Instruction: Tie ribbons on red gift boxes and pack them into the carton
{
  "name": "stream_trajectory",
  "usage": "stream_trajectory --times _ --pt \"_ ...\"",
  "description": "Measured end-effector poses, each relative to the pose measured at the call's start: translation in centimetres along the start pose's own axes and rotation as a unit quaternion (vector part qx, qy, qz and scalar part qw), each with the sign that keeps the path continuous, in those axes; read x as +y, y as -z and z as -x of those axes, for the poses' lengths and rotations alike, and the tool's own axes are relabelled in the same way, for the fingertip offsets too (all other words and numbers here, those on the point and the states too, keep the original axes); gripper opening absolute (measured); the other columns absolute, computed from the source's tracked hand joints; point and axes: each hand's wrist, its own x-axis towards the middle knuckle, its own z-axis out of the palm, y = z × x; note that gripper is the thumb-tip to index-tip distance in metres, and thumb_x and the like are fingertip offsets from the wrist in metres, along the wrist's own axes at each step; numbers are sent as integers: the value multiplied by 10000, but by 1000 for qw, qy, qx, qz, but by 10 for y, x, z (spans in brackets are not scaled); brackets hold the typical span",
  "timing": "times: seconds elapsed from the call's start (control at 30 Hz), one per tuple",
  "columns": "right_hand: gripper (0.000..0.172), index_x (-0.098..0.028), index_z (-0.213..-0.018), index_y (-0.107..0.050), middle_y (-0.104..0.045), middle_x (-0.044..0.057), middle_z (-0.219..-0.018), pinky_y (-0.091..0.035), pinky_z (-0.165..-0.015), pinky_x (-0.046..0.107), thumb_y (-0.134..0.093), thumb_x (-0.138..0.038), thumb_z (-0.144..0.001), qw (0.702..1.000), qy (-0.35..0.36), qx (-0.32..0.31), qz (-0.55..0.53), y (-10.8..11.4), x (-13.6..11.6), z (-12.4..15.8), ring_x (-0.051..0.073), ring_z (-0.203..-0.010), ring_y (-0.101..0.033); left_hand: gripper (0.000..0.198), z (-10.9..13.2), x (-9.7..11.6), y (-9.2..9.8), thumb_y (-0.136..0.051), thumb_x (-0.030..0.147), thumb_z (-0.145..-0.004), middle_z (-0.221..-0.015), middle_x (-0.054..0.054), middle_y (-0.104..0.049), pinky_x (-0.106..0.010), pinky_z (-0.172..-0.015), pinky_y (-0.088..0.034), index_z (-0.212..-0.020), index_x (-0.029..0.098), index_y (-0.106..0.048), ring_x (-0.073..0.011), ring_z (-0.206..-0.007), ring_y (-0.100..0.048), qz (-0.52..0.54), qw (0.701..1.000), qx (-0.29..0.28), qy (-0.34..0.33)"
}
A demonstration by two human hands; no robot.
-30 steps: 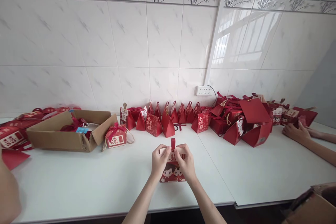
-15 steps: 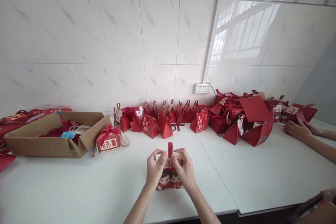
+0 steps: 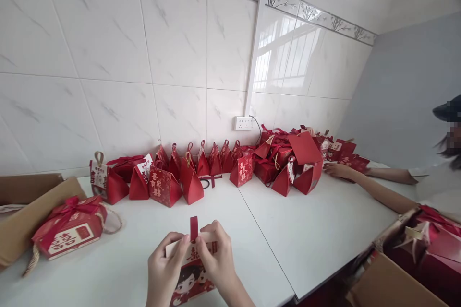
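Observation:
A red and cream gift box [image 3: 190, 282] with cartoon faces on its front stands at the table's near side. My left hand [image 3: 167, 261] pinches its cream top edge from the left. From the right, my right hand [image 3: 218, 256] pinches the same edge, thumbs close together in the middle. Between them a red ribbon loop [image 3: 194, 228] sticks up from the top. Behind my hands, several red pointed boxes [image 3: 192, 180] with loops stand in rows on the white table [image 3: 262, 211].
Left lie a red box with rope handles [image 3: 72, 225] and a cardboard carton [image 3: 21, 216]. A pile of red boxes [image 3: 288, 153] is at the right. Beyond it a co-worker's hand [image 3: 338, 171] touches red boxes. Another carton [image 3: 396, 283] sits lower right, below the table edge.
The view has turned right, so the table's things appear further left and more of the co-worker and lower right carton shows. Both my hands keep their pinch on the gift box top.

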Motion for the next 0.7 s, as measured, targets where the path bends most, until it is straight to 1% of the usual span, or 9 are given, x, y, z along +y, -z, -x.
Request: stream_trajectory --times 0.17,0.37,0.43,0.6,0.7 --pt "137 -190 -737 -516 -525 10 -693 -388 -520 235 -516 -283 -839 1000 2 -4 -1 1 3 1 117 -586 -496 392 3 0 0 -645 574 -605 -518 0 -552 -210 -463 -452 -544 192 -576 -150 -493 -524 -18 1000 17 13" --pt "106 -196 -753 -502 -501 -3 -676 -352 -474 226 -522 -257 -838 1000 16 -4 0 1 4 3 104 -550 -463 379 1 -4 1 -634 556 -618 -499 -1 -539 -211 -433 -428 -527 194 -570 -145 -468 -495 -18 1000 9 8" --pt "89 -196 -766 -502 -491 -9 -668 -339 -461 224 -524 -247 -836 1000 20 -2 1 1 4 3 98 -533 -447 381 2 -2 0 -637 554 -610 -495 2 -528 -207 -432 -419 -515 193 -560 -140 -470 -486 -15 1000 11 15" --pt "91 -191 -767 -483 -471 -12 -676 -320 -454 218 -506 -233 -844 1000 20 -18 -2 3 6 5 89 -529 -428 350 10 11 -6 -633 502 -638 -504 29 -474 -182 -485 -392 -527 187 -526 -112 -501 -444 12 998 38 53" --pt "84 -188 -776 -484 -466 -13 -679 -316 -455 213 -503 -225 -848 1000 19 -20 -2 3 7 5 86 -531 -423 347 10 11 -6 -632 497 -639 -505 33 -465 -177 -493 -382 -533 184 -525 -106 -504 -434 19 997 34 59"
